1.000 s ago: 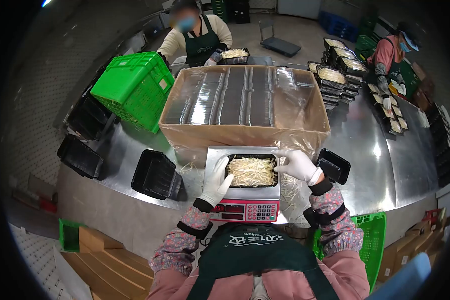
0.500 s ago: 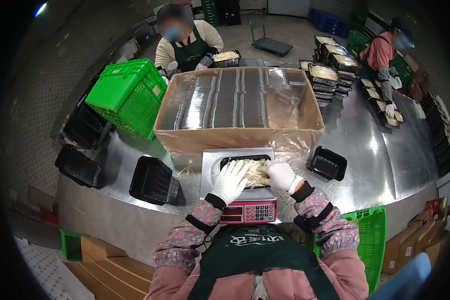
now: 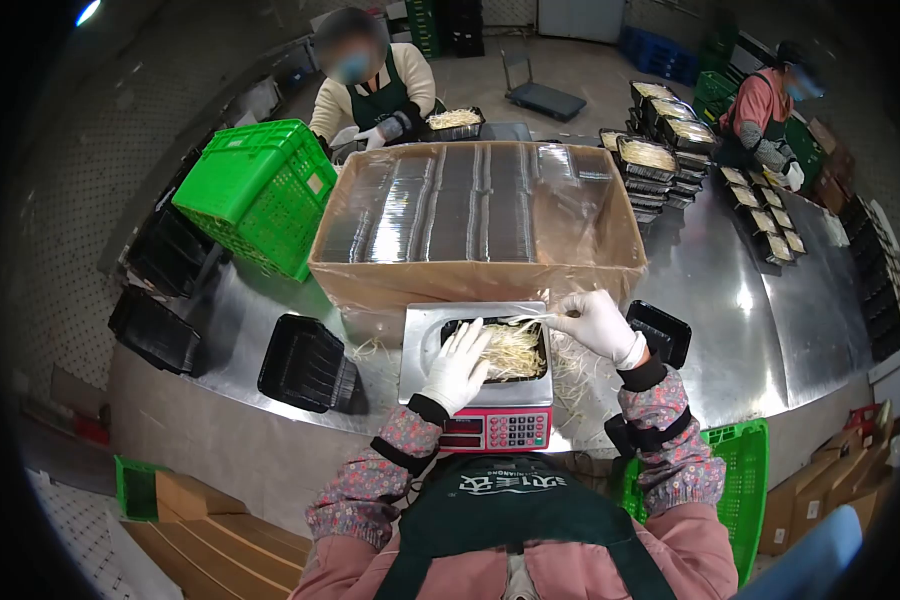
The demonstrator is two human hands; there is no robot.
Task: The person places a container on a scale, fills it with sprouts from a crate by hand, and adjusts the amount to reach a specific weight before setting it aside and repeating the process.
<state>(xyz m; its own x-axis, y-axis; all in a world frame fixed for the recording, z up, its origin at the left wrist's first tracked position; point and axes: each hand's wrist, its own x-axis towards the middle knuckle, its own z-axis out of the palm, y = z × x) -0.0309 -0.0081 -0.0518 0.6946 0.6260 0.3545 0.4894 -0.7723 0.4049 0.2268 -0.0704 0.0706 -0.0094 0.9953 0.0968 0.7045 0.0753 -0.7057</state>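
Note:
A black tray (image 3: pixel 545 368) filled with pale sprouts (image 3: pixel 515 350) rests on the metal plate of a red scale (image 3: pixel 510 430). My left hand (image 3: pixel 457 368), in a white glove, lies with its fingers extended over the left part of the tray and the sprouts. My right hand (image 3: pixel 597 326), also gloved, is raised beyond the tray's upper right corner, its fingers pinched on a few sprout strands that stretch toward the tray.
Behind the scale stands a carton (image 3: pixel 470 275) of stacked black trays. Empty trays (image 3: pixel 308 362) lie left and right, beside a tilted green crate (image 3: pixel 255 195). Filled trays (image 3: pixel 648 155) are piled at back right. Two co-workers (image 3: pixel 375 90) stand across the table.
My right hand has moved up and right off the sprouts, drawing strands with it. My left hand has barely moved. The right co-worker's hands have pulled back from the small packs.

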